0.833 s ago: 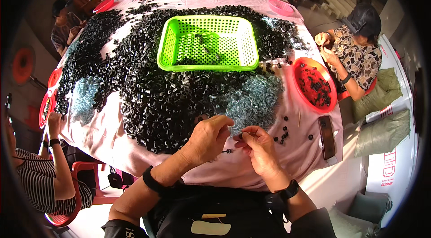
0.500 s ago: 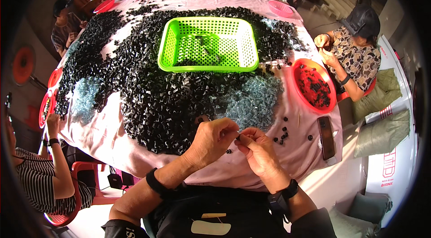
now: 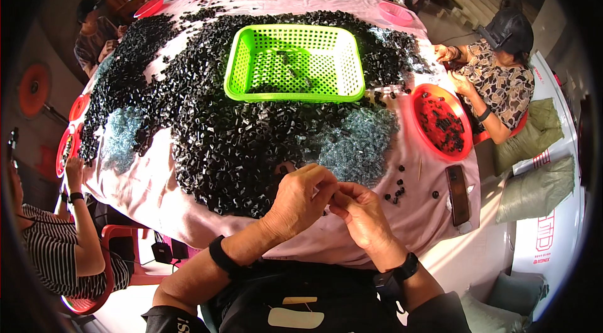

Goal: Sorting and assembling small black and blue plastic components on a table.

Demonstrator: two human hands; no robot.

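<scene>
My left hand (image 3: 300,200) and my right hand (image 3: 365,215) meet at the fingertips over the near edge of the table. Both are closed in a pinch. A small black plastic piece showed in the right fingers a moment earlier; the fingertips now cover it almost wholly. Whatever the left fingers pinch is hidden. Just beyond my hands lies a wide heap of small black plastic pieces (image 3: 226,151). Beside it, behind my right hand, is a pile of small clear bluish pieces (image 3: 358,145).
A green basket (image 3: 295,96) stands on the heap. To the right are a red bowl (image 3: 414,123) holding black pieces, a phone (image 3: 458,193) and a few loose black pieces (image 3: 397,195). A co-worker (image 3: 502,75) sits at the right; another in stripes (image 3: 56,251) at the left.
My fingertips have come together, and the black piece in the right fingers has gone out of sight. The co-worker at the right has moved one hand away from the other.
</scene>
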